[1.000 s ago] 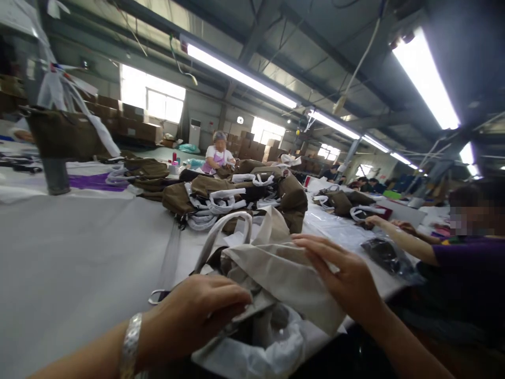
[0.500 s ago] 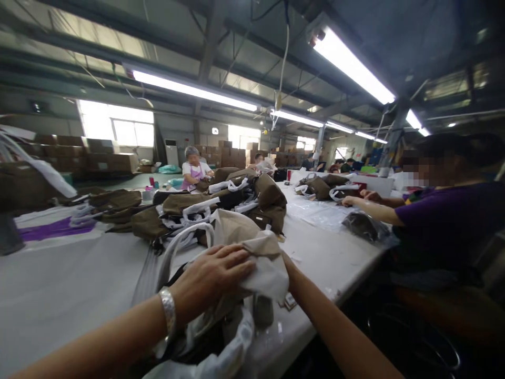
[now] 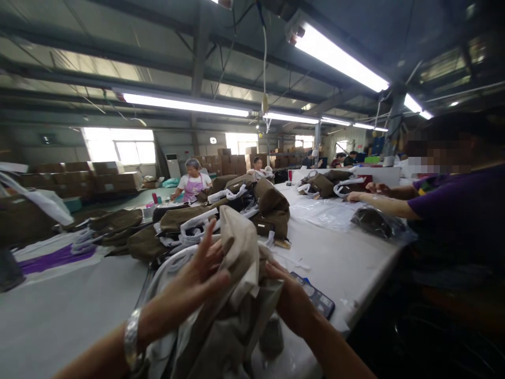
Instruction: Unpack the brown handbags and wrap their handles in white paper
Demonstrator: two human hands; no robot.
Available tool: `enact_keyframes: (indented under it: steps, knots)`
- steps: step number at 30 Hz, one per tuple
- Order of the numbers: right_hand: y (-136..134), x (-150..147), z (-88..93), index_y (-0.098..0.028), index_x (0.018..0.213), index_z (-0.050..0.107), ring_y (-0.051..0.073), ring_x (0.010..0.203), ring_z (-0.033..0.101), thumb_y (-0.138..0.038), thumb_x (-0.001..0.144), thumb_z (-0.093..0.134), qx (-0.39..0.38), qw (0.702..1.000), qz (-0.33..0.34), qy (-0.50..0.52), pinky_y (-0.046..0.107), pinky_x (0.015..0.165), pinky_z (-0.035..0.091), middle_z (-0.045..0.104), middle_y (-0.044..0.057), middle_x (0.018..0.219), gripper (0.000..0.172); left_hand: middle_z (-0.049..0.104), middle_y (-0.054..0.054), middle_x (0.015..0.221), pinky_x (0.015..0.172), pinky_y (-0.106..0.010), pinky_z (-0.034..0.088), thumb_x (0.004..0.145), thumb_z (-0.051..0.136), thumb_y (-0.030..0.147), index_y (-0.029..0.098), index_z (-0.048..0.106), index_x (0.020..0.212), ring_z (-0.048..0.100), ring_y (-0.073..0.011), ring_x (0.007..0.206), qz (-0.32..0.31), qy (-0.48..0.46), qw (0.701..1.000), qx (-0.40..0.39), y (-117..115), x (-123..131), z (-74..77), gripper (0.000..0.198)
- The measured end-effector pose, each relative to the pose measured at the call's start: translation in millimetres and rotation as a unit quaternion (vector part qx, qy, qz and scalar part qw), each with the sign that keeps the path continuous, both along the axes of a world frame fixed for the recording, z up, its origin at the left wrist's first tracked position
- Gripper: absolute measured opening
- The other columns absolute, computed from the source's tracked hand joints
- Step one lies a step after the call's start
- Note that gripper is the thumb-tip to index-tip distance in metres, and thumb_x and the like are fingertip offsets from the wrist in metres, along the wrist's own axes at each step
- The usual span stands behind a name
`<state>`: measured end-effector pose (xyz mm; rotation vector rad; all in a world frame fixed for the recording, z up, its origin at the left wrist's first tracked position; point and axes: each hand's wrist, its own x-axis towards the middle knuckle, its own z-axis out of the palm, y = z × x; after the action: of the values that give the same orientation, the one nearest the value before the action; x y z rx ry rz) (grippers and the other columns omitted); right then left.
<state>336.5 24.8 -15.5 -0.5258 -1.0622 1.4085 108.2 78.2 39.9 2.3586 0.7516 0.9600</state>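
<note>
- Head view, factory floor: a long white worktable is stretching across the room, its near edge running off toward the right.
- Olive-brown bags, many with white-wrapped handles, are lying heaped in the middle of it.
- At right, a co-worker in a purple top is leaning in, both hands reaching toward a smaller group of bags.
- Across the table, beyond the heap, a person in a lilac apron is facing this way.
- Beige fabric, crumpled and standing up in a peak, is rising between the worker's two hands, just in front of the heap.
- Just short of the co-worker, a dark item in clear plastic is lying near the table's edge.
- The worker's left hand is spreading its fingers at the fabric's left side, clasping nothing.
- The right hand is touching the opposite side; folds are hiding its fingertips, so I cannot tell whether it is gripping.
- Beside that hand, a phone is lying flat.
- A silvery bracelet is circling the left wrist.
</note>
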Motion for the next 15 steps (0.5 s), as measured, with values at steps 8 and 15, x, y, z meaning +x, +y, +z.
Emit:
enact_keyframes:
  steps: [8, 15]
  knots:
    - [-16.7, -15.3, 5.2, -0.021, 0.13, 0.068, 0.029, 0.114, 0.065, -0.066, 0.096, 0.05, 0.105, 0.984, 0.119, -0.079, 0.041, 0.104, 0.046, 0.071, 0.01, 0.118, 0.06, 0.049, -0.015, 0.154, 0.104, -0.057, 0.051, 0.085, 0.065, 0.032, 0.033, 0.015, 0.162, 0.053, -0.0407, 0.136, -0.024, 0.054, 0.98, 0.192, -13.6, -14.4, -39.8, 0.092]
    - [8.9, -30.5, -40.5, -0.02, 0.131, 0.066, 0.032, 0.125, 0.06, -0.045, 0.092, 0.061, 0.093, 0.816, -0.244, -0.516, 0.045, 0.106, 0.045, 0.067, 0.014, 0.131, 0.047, 0.038, -0.007, 0.163, 0.117, -0.05, 0.036, 0.097, 0.05, 0.026, 0.034, 0.016, 0.162, 0.043, -0.0321, 0.145, 0.043, 0.145, 0.985, 0.081, -11.7, -42.8, -31.5, 0.074]
